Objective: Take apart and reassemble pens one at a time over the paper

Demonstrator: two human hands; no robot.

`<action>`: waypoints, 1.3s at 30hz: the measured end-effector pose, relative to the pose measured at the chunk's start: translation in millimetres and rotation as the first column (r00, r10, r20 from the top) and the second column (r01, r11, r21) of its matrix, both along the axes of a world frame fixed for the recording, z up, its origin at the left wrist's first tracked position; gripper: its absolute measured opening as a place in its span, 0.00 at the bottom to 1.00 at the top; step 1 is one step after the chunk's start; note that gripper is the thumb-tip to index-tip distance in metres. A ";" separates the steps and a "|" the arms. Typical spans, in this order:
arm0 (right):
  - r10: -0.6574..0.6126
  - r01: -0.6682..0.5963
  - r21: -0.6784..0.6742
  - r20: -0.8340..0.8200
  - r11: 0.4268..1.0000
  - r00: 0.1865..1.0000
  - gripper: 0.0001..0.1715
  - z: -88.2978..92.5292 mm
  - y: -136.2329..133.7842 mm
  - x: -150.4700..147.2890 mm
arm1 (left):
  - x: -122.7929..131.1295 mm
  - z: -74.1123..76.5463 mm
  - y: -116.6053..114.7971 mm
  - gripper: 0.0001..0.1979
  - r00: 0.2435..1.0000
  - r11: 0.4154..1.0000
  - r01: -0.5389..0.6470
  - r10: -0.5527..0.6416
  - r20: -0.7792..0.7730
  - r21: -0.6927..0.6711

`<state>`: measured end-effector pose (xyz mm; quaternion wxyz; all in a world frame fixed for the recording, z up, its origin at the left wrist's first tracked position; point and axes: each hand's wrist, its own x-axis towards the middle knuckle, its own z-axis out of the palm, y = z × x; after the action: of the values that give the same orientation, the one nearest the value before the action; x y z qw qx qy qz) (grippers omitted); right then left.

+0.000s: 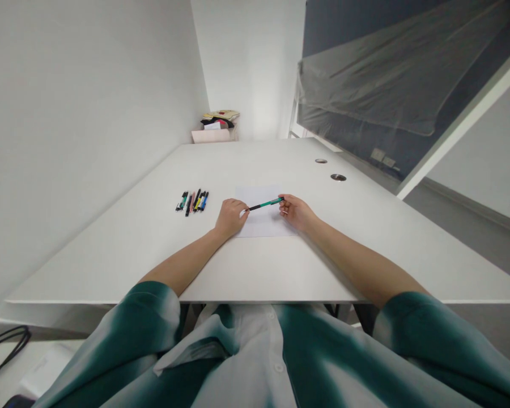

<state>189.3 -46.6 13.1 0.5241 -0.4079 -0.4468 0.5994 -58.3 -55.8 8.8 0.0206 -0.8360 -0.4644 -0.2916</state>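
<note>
A slim green and black pen (266, 204) is stretched between my two hands, its right end slightly higher. My left hand (232, 216) pinches the dark end at the left, with the wrist resting near the table. At the other end, the fingers of my right hand (296, 211) are closed on the pen. Beneath it lies a white sheet of paper (263, 226), partly covered by both hands. To the left of my left hand, a group of several pens (192, 202) in black, green, pink, yellow and blue lies side by side.
The white table (255, 272) reaches from my body to the far wall. At its far end stands a pale pink box (211, 136) with cloth-like items piled in it. Two round metal cable holes (338, 177) sit on the right, beside a dark partition (365, 85) draped with clear sheeting.
</note>
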 end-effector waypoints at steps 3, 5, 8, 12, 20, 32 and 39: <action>0.005 -0.012 0.054 0.128 0.998 0.992 0.16 -0.4 -0.2 0.4 | 1.0 0.7 -0.9 0.10 1.000 1.000 0.008 -0.008 -0.003 0.000; 0.015 -0.028 0.069 0.183 0.997 0.983 0.20 0.7 -0.6 0.1 | 2.2 1.4 -1.2 0.10 1.000 1.000 0.010 -0.010 -0.005 -0.007; 0.035 -0.044 0.056 0.164 0.997 0.986 0.26 4.2 -1.8 -2.5 | 5.0 2.6 -1.8 0.10 1.000 1.000 0.007 -0.007 -0.008 -0.025; 0.069 -0.076 0.041 0.159 0.996 0.985 0.33 4.5 -4.1 -11.6 | 8.4 4.0 -3.8 0.11 1.000 0.998 0.024 -0.025 -0.017 -0.054; 0.127 -0.193 0.175 0.331 0.965 0.935 0.22 -10.6 -12.9 -34.1 | 11.4 3.8 -6.5 0.12 0.990 0.990 0.123 -0.127 -0.061 -0.073; -0.296 0.139 0.364 0.424 0.921 0.856 0.15 -21.6 14.9 -2.9 | -7.7 -10.8 9.6 0.27 0.987 0.957 -0.055 0.010 -0.158 -0.283; -0.289 0.050 0.370 0.627 0.928 0.724 0.13 -20.0 11.9 -4.7 | -6.6 -9.8 9.0 0.28 0.989 0.963 -0.050 0.012 -0.145 -0.266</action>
<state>184.6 -34.7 -6.8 0.4413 -0.5429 -0.6583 0.2778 -64.9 -46.8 -1.0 -0.0556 -0.8423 -0.5100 -0.1653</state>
